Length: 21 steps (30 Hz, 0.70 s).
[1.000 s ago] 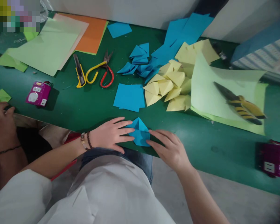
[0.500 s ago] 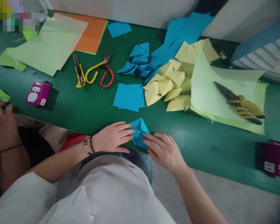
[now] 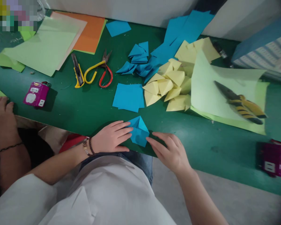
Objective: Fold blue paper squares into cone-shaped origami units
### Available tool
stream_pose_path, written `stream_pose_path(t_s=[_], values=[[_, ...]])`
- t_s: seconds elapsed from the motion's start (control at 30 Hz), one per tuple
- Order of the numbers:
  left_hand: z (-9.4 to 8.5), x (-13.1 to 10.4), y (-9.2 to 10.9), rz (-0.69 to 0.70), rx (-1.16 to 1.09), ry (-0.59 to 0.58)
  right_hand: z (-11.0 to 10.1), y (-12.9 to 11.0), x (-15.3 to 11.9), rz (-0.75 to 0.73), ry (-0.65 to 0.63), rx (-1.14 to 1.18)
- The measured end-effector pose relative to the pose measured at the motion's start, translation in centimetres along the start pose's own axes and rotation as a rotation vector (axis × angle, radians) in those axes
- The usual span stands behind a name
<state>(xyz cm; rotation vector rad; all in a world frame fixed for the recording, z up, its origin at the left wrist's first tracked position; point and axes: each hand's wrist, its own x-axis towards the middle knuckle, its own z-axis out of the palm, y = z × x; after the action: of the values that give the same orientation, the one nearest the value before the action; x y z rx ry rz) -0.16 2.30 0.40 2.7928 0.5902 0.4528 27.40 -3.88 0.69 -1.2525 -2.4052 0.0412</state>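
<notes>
A blue folded paper [image 3: 139, 132] lies at the table's near edge, creased, with a point at the top. My left hand [image 3: 112, 136] lies flat with fingers stretched out, its fingertips resting on the paper's left side. At the paper's right edge is my right hand [image 3: 170, 148]; its fingers are apart, and one fingertip is at or just touching the edge. Beyond them sits a stack of blue paper squares [image 3: 128, 97]. Yellow folded paper pieces [image 3: 165, 86] are heaped to its right, and blue folded pieces [image 3: 139, 54] lie behind it.
A box cutter [image 3: 77, 72] and red-and-yellow-handled pliers [image 3: 100, 70] lie left of centre. Black-and-yellow pliers [image 3: 242, 103] rest on pale green sheets [image 3: 210, 78]. Purple boxes stand left [image 3: 36, 94] and right [image 3: 277, 159]. Another person's hand [image 3: 2, 114] is at far left.
My right hand has drawn back to the right from the blue paper, uncovering its right edge. My left hand stays on the paper. The other person's hand at far left has shifted slightly.
</notes>
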Motion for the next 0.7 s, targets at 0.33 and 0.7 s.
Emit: stream_pose_path(t_s=[0.33,0.7], values=[[-0.3,-0.4,-0.4,0.054,-0.047,-0.061,0.4,0.3,1.3,-0.092,-0.03,0.102],[-0.1,-0.2,-0.7,0.128,-0.091,-0.078,1.8,0.2,2.8,0.02,0.031,0.172]])
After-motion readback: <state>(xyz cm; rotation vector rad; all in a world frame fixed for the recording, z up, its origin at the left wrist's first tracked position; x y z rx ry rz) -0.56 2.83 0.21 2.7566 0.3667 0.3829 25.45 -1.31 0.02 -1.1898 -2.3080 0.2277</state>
